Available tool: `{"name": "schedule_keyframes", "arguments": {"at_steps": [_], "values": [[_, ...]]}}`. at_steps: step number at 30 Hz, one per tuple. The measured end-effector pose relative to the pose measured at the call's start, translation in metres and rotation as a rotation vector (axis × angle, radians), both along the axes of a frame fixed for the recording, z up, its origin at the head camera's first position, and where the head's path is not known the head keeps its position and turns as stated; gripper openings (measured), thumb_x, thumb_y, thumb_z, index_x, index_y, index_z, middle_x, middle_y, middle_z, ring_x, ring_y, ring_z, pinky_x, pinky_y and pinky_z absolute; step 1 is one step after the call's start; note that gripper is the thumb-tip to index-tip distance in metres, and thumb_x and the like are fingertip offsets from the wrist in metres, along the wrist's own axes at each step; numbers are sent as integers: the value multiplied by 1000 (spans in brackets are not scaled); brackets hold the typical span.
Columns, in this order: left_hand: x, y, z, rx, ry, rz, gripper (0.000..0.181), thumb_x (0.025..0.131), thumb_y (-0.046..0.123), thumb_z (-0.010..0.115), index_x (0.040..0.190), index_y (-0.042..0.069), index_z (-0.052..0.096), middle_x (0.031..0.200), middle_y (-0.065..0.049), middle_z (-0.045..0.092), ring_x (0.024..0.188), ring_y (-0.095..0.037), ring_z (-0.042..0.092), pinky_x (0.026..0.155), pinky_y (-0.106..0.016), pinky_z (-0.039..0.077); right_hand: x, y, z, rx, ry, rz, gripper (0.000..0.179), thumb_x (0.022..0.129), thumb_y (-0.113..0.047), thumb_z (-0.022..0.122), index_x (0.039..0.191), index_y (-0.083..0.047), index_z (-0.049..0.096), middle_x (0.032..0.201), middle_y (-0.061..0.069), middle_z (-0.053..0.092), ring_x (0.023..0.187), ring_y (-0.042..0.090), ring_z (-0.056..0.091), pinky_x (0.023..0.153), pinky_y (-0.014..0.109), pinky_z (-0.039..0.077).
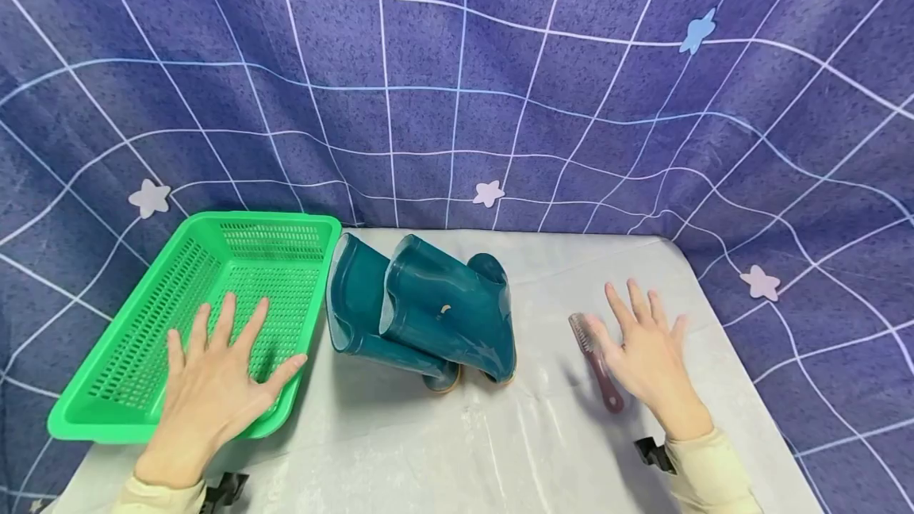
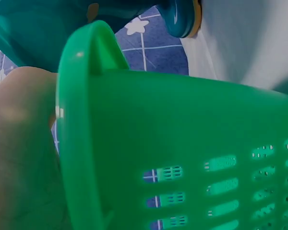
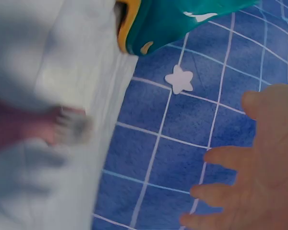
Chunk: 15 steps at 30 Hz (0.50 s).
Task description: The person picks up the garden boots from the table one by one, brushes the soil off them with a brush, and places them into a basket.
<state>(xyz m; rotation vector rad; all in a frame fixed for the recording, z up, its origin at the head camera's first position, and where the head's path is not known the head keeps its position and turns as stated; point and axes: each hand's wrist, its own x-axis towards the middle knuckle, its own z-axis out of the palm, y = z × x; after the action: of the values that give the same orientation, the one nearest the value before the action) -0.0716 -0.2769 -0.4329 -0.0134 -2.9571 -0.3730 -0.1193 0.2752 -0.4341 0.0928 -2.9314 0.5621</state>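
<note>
Two teal rubber boots (image 1: 446, 308) lie on their sides in the middle of the table, one partly over the other, their openings facing left. My left hand (image 1: 214, 387), fingers spread, hovers over the near right part of a green plastic basket (image 1: 328, 260) and holds nothing. In the left wrist view the basket's wall (image 2: 182, 120) covers most of the picture. My right hand (image 1: 651, 351) is spread above the right side of the table, also holding nothing. Beside its thumb is a brush (image 1: 600, 367) with a dark reddish handle and pale bristles; it is blurred in the right wrist view.
A pale cover lies over the table (image 1: 500, 450). Behind and at both sides hangs a blue curtain (image 1: 428, 117) with a white grid and stars. The basket stands at the table's left, its right rim close to the boots.
</note>
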Motion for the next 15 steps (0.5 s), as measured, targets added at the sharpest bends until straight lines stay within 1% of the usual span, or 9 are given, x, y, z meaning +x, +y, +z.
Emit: {"name": "schedule_keyframes", "arguments": {"at_steps": [2, 3, 6, 8, 10, 12, 13, 14, 15], "values": [[0, 1, 0, 12, 17, 4, 97, 97, 72, 59, 172, 23, 22, 175, -31, 14, 159, -60, 7, 119, -84, -2, 0, 1, -2, -73, -1, 15, 71, 109, -56, 50, 164, -11, 43, 171, 28, 30, 155, 59, 27, 119, 83, 17], [0, 2, 1, 17, 33, 8, 95, 98, 71, 59, 171, 21, 24, 174, -32, 16, 158, -60, 9, 119, -84, 2, 0, 2, -4, -112, 5, 23, 70, 109, -53, 52, 162, -9, 44, 170, 29, 32, 154, 58, 30, 120, 80, 21], [3, 9, 4, 48, 89, 41, 90, 99, 62, 64, 169, 15, 32, 171, -34, 23, 152, -63, 22, 114, -84, 18, 0, 4, -9, -197, 43, 37, 65, 108, -46, 59, 157, -4, 51, 164, 30, 42, 149, 56, 40, 121, 71, 31], [6, 16, 7, 95, 145, 79, 83, 99, 52, 69, 164, 9, 40, 165, -36, 34, 144, -63, 33, 109, -80, 29, 0, 4, -14, -214, 65, 34, 62, 107, -42, 62, 154, -2, 54, 158, 29, 51, 142, 53, 51, 117, 68, 39], [11, 26, 11, 163, 207, 130, 74, 98, 42, 72, 157, 5, 49, 157, -35, 46, 136, -60, 43, 103, -74, 37, 1, 5, -18, -222, 62, 28, 59, 107, -39, 64, 152, -1, 56, 153, 26, 58, 133, 49, 61, 109, 65, 48], [15, 38, 14, 233, 280, 175, 61, 97, 34, 73, 149, 4, 59, 141, -29, 62, 123, -52, 55, 94, -67, 45, 2, 6, -23, -221, 44, 21, 57, 107, -39, 63, 151, -3, 58, 148, 23, 64, 122, 45, 68, 99, 62, 55], [17, 44, 15, 261, 325, 190, 54, 96, 31, 74, 142, 4, 65, 131, -25, 69, 113, -47, 61, 85, -60, 49, 2, 6, -26, -219, 27, 15, 56, 108, -40, 63, 151, -4, 58, 146, 21, 66, 117, 43, 71, 94, 60, 58], [19, 49, 16, 283, 364, 205, 47, 95, 29, 74, 136, 6, 70, 119, -20, 74, 102, -40, 65, 75, -53, 50, 3, 6, -28, -218, 15, 10, 56, 108, -41, 62, 150, -4, 59, 142, 20, 68, 113, 41, 73, 90, 59, 59], [20, 55, 16, 301, 392, 218, 40, 94, 28, 74, 129, 8, 74, 107, -14, 77, 89, -33, 66, 67, -47, 49, 3, 6, -30, -217, 2, 5, 55, 108, -41, 63, 149, -5, 61, 139, 19, 71, 110, 40, 75, 89, 57, 60]]}}
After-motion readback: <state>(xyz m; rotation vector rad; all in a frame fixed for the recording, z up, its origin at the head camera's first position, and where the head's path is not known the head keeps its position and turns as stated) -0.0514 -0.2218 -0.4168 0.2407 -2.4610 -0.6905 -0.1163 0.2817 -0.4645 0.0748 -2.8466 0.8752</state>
